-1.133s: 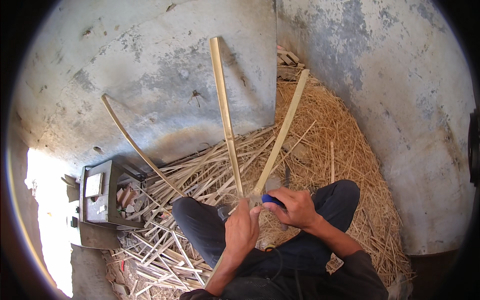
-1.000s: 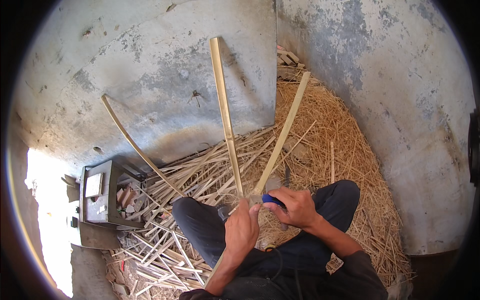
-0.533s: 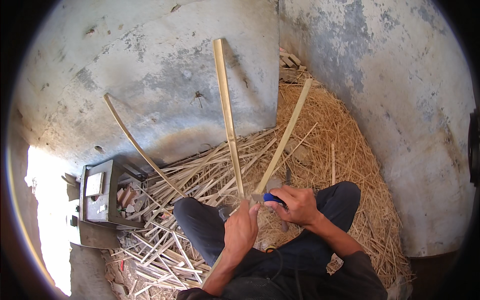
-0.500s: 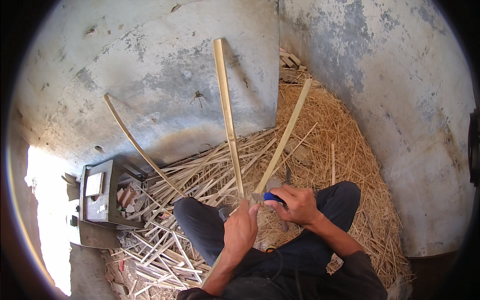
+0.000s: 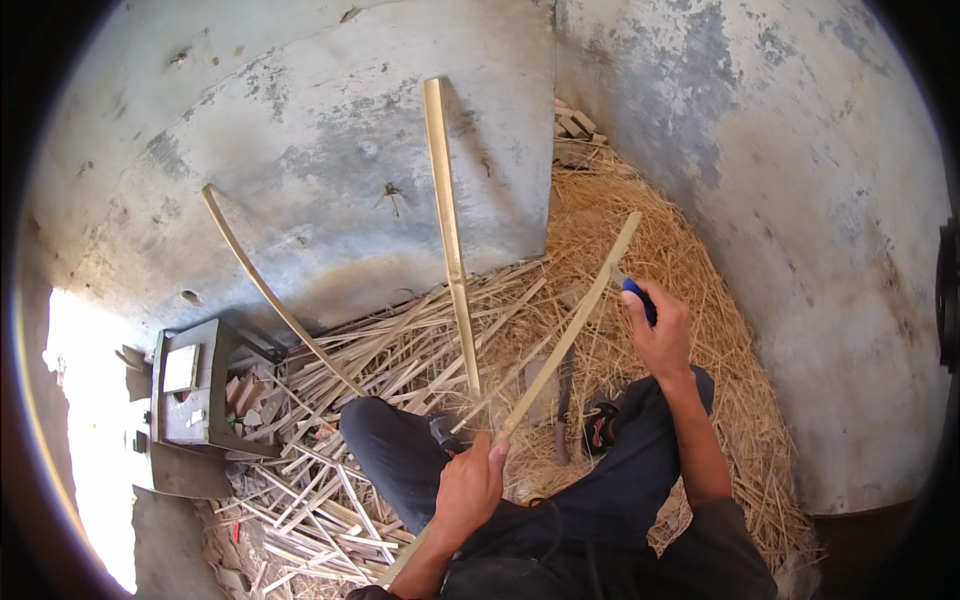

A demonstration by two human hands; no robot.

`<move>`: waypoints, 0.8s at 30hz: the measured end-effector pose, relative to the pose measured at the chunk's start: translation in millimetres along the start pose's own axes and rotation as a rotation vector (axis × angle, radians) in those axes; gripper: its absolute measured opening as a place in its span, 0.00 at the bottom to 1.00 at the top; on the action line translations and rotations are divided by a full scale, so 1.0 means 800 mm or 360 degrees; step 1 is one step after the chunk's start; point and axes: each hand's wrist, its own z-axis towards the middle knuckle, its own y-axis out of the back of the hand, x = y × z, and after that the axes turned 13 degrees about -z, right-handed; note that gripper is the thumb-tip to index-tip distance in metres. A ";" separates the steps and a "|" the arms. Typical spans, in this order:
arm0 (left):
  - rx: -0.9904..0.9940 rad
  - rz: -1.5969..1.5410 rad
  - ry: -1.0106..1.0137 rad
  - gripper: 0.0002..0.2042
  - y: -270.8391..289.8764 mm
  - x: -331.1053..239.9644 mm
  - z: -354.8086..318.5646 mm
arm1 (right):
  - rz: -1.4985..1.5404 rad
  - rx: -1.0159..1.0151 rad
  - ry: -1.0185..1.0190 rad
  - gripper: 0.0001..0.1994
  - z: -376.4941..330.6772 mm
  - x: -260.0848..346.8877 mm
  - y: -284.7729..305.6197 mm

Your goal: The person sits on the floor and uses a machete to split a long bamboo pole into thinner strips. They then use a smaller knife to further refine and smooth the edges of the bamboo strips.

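Two hands on one bamboo strip (image 5: 565, 335): nearest, the left hand (image 5: 468, 488) has its fingers pinching the strip's lower part just above the dark-trousered knee (image 5: 390, 450). Further out to the right, the right hand (image 5: 658, 330) is wrapped tight round a blue-handled knife (image 5: 636, 296), blade against the strip's upper end. The strip slants up and right between them. Left of it, another split strip (image 5: 448, 225) rises toward the grey wall (image 5: 300, 150). Straw shavings (image 5: 640, 240) heap the far right; a metal box (image 5: 190, 385) sits left.
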 end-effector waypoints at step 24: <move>0.0061 -0.0601 0.0094 0.22 0.014 0.000 0.028 | 0.0291 0.0228 0.0324 0.16 -0.053 0.050 -0.017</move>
